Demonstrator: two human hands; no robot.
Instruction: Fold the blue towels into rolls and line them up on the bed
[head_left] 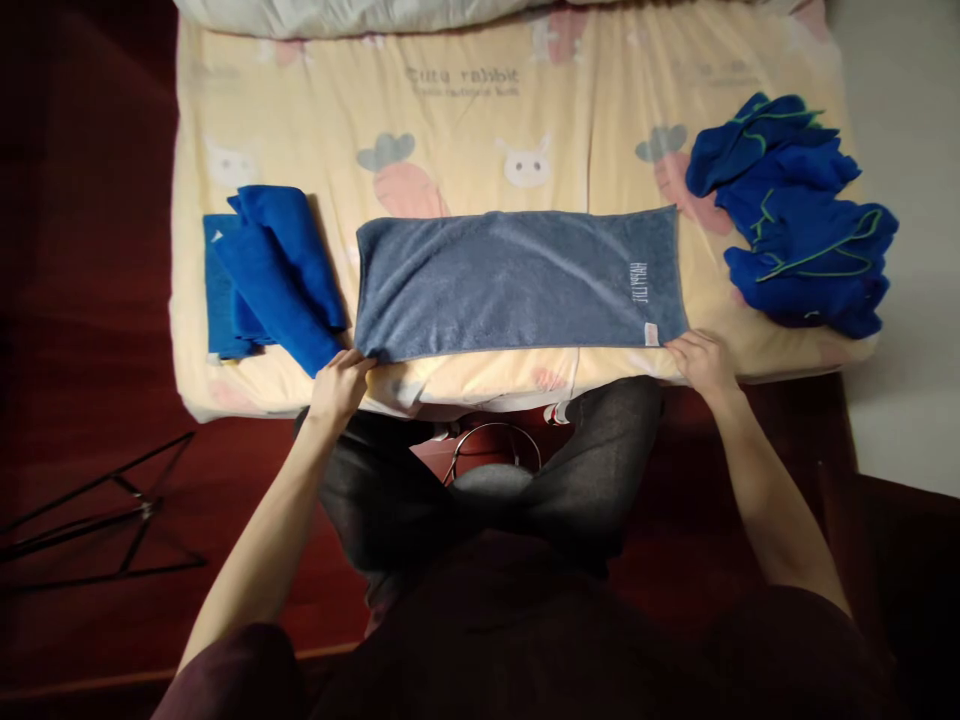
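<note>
A grey-blue towel [510,280] lies spread out lengthwise on the bed, with white lettering and a small white label near its right end. My left hand [341,385] pinches its near left corner. At the near right corner, my right hand [701,360] grips the edge between thumb and fingers. Folded bright blue towels [277,270] lie just left of the grey-blue one, close to my left hand. To the right sits a crumpled heap of blue cloths with green edging [802,220], apart from my right hand.
The bed [480,120] has a yellow sheet printed with carrots and rabbits. White bedding [337,18] runs along its far edge. A black tripod-like stand [127,510] is on the dark red floor at left. My legs [390,500] are against the near side.
</note>
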